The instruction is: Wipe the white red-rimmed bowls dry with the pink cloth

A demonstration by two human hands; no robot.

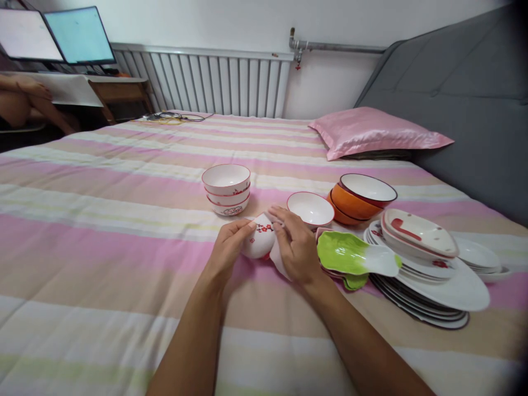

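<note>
Bowl [256, 245], white with red blossoms, is tilted between the two hands near the middle of the bed [103, 264]; whether its underside touches the sheet, I cannot tell. Striped bedding lies beneath all the dishes, with the grey headboard [457, 82] rising at the right, the radiator [226, 82] along the wall, and the pink pillow [379, 132] near the headboard. Next in size come the plates [474, 289], piled to the right with smaller dishes on top. The orange bowls [350, 206] stand nested behind the green dish [342, 253], and a bowl stack [226, 190] stands just beyond the left hand [231, 245]. A lone white bowl [311, 208] sits just past the right hand [297, 247].

The left hand is partly closed, its thumb on the held bowl's side and fingers partly hidden. The right hand is cupped, fingers together, over what looks like a soft white cloth [280, 261] against the bowl's other side. The bowl looks like glazed ceramic: I judge it light, stiff, slick and easily chipped. Rim and wall together should give the surest hold, thumb opposite fingers, with only gentle pressure at the edge
</note>
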